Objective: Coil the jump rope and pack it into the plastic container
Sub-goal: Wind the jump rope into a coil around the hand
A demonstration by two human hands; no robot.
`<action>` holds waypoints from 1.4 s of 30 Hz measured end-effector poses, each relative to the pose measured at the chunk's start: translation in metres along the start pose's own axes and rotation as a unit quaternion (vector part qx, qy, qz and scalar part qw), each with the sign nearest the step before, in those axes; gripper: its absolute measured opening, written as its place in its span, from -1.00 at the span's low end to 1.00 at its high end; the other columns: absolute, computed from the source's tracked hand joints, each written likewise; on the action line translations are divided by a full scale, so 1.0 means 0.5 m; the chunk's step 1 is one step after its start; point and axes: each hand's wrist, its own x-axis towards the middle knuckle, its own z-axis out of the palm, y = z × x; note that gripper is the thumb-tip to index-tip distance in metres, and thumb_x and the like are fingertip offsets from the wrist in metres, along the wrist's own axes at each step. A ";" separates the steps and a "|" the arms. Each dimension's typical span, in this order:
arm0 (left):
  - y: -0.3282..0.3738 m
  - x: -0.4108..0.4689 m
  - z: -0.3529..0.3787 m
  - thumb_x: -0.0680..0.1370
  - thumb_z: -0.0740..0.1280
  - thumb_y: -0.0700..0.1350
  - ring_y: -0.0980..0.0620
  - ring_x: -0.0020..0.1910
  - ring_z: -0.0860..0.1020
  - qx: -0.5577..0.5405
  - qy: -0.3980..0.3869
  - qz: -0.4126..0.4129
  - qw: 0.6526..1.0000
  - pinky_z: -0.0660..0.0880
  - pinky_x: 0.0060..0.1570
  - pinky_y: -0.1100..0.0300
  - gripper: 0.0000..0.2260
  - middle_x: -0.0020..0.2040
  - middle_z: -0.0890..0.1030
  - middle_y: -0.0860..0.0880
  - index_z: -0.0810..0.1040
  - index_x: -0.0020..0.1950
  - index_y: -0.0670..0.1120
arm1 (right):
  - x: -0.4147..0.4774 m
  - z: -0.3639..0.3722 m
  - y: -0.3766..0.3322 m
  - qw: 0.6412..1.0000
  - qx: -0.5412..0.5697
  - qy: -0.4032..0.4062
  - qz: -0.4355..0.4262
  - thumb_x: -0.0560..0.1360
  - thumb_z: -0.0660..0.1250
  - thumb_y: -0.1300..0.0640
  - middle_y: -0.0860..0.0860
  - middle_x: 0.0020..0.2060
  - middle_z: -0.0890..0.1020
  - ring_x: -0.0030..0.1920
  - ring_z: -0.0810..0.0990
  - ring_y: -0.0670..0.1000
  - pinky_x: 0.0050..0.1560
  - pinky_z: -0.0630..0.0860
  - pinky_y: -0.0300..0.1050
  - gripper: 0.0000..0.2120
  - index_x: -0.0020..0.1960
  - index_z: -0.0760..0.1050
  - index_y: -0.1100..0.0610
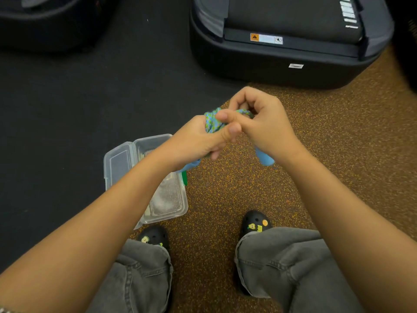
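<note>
A blue and green braided jump rope (212, 123) is bunched in a tight bundle between both hands, held above the floor. My left hand (198, 141) grips the bundle from the left, and a blue handle (191, 164) sticks out below it. My right hand (259, 123) pinches the rope from the right, with the other blue handle (264, 157) hanging under its palm. The clear plastic container (171, 208) lies open on the floor below my left forearm, its lid (118, 161) folded out to the left. Part of the container is hidden by my arm.
A large black machine base (282, 62) stands on the floor just beyond my hands. Another dark shape (45, 21) sits at the far left. My two black clogs (255, 224) and grey trouser legs fill the bottom. The floor is black mat on the left, speckled brown on the right.
</note>
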 end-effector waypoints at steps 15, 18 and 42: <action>0.013 -0.004 -0.003 0.55 0.14 0.00 0.16 -0.65 0.30 -0.276 -0.024 -0.038 0.960 0.36 -0.46 0.35 -0.63 -0.67 0.26 0.11 0.39 -0.45 -0.06 | 0.004 0.025 -0.008 0.987 0.107 -0.104 0.065 0.56 0.06 -0.04 0.02 -0.30 0.49 -0.20 0.45 0.04 -0.16 0.43 -0.18 -0.66 0.21 0.44 0.09; 0.012 -0.005 -0.005 0.56 0.12 0.01 0.17 -0.66 0.29 -0.297 -0.037 -0.042 0.953 0.33 -0.48 0.32 -0.60 -0.68 0.27 0.12 0.40 -0.47 -0.05 | 0.000 0.021 -0.018 0.976 0.136 -0.150 0.085 0.62 -0.03 0.00 -0.08 -0.24 0.55 -0.14 0.56 -0.24 0.00 0.46 -0.39 -0.58 0.17 0.49 0.20; 0.035 0.001 -0.026 0.54 0.15 0.08 0.06 -0.49 0.49 -0.248 -0.036 -0.081 0.965 0.52 -0.30 0.25 -0.58 -0.55 0.50 0.00 0.49 -0.45 -0.08 | -0.006 0.047 -0.004 0.952 0.260 -0.142 0.080 0.64 -0.05 0.09 -0.07 -0.50 0.53 -0.45 0.47 -0.12 -0.28 0.46 -0.28 -0.68 -0.23 0.31 0.12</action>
